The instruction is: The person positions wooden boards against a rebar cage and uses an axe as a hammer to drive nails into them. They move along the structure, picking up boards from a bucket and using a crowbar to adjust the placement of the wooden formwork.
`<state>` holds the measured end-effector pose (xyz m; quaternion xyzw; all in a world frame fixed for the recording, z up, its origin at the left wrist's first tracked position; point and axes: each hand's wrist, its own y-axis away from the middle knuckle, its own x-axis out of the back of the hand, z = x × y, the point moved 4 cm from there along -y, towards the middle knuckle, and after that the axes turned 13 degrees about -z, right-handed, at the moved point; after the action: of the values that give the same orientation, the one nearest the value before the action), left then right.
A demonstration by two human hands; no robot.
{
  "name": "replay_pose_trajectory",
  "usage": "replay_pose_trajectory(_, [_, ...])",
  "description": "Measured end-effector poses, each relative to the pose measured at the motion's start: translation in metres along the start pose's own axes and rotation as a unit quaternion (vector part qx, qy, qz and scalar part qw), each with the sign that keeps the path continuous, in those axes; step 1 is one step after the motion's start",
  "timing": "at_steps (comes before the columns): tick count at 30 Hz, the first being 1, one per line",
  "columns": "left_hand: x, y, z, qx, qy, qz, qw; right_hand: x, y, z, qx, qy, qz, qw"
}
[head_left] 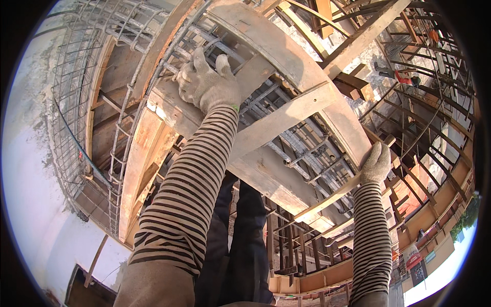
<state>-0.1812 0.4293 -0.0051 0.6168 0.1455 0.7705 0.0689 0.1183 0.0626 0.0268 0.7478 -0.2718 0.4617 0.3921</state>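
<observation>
- Fingers of the left hand (pixel 210 84): released, thumb and forefinger raised and parted, the others partly curled; whether they touch the steel bars (pixel 289 161) cannot be told.
- Fingers of the right hand (pixel 377 162): bent over a wooden strip (pixel 327 200); undersides hidden, so clenched or merely resting cannot be told.
- Wooden strip: lies across the near board (pixel 276 184) and reaches the far board (pixel 279 46); its end at the glove is obscured.
- Near board: partly hidden by the left forearm; steel bars run between both boards.
- Left arm: striped sleeve (pixel 192 184), extended forward.
- Right arm: extended forward at the right, back of the glove uppermost.
- Dark trousers (pixel 248 240): feet out of sight.
</observation>
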Motion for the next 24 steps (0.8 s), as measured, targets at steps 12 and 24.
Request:
replay_pose_trajectory(12, [-0.004, -0.016, 0.019, 0.039, -0.031, -0.137, 0.989, 0.004, 0.008, 0.0, -0.033, 0.042, -0.034, 0.998])
replay_pose_trajectory(24, [-0.008, -0.025, 0.014, -0.007, 0.005, -0.187, 0.982, 0.01, 0.002, -0.01, -0.025, 0.011, 0.014, 1.0])
